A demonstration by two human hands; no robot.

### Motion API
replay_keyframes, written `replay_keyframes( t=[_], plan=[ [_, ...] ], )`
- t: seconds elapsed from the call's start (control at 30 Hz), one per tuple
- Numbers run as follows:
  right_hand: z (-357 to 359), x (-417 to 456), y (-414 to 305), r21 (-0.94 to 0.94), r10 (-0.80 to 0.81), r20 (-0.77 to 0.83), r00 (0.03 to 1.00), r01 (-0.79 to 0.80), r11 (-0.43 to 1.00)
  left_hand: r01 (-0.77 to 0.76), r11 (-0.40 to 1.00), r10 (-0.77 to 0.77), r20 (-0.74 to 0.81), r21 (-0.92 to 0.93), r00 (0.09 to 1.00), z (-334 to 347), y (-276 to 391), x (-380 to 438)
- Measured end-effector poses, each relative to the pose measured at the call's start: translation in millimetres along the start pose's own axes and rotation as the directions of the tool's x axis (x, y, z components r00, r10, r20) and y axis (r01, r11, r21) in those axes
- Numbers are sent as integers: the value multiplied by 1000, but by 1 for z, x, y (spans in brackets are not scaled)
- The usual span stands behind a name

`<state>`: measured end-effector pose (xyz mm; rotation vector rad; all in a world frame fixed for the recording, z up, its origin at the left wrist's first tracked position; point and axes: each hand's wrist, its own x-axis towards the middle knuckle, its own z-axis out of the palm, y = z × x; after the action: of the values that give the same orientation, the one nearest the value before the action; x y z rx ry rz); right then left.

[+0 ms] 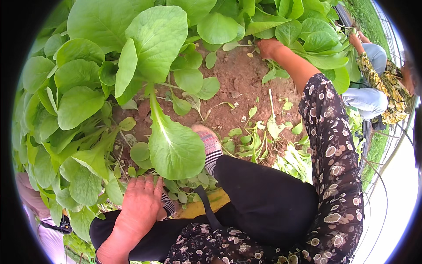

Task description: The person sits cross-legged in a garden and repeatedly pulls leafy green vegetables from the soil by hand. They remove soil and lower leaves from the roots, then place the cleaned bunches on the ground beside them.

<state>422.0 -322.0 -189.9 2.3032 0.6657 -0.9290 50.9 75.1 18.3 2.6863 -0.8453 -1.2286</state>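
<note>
Leafy green vegetable plants [79, 79] with broad leaves grow thickly at the left and top of the head view. My left hand [143, 196] is at the lower left, over my knee, its fingertips among low leaves beneath a large drooping leaf [174, 145]; whether it grips anything cannot be told. My right arm reaches up to the plants at the top right. There my right hand [267, 48] is at the base of a leafy plant [316, 41], close to the soil, with its fingers partly hidden by leaves.
Reddish-brown soil [227, 79] lies between the plants, strewn with loose leaves and small seedlings [254, 142]. My shoe [206, 138] rests on it. A person in a patterned top [392, 95] crouches at the right, hands at plants. Another person [49, 227] is partly visible at the lower left.
</note>
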Motion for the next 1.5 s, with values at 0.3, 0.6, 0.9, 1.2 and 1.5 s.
replay_keyframes(
  t=[0.3, 0.6, 0.9, 1.2, 1.5],
  plan=[
    [3, 16, 2, 122, 174, 108, 979, -186, 975, 22, 1000, -22, 6, -4, 1000, 1, 0, 0],
    [10, 19, -1, 151, 166, 65, 984, -174, 973, 20, 999, -20, 11, 25, 1000, -5, 2, -3],
    [17, 23, 5, 120, 203, 100, 974, -214, 969, 15, 999, -15, -4, 42, 1000, -5, 1, -5],
    [-8, -2, -12, 211, 268, 96, 959, -283, 936, 28, 999, -29, 8, 32, 1000, -9, 0, -5],
    [-52, -51, -5, 226, 187, 47, 981, -193, 955, 25, 999, -25, -7, 23, 1000, -7, 4, -3]
  ],
)
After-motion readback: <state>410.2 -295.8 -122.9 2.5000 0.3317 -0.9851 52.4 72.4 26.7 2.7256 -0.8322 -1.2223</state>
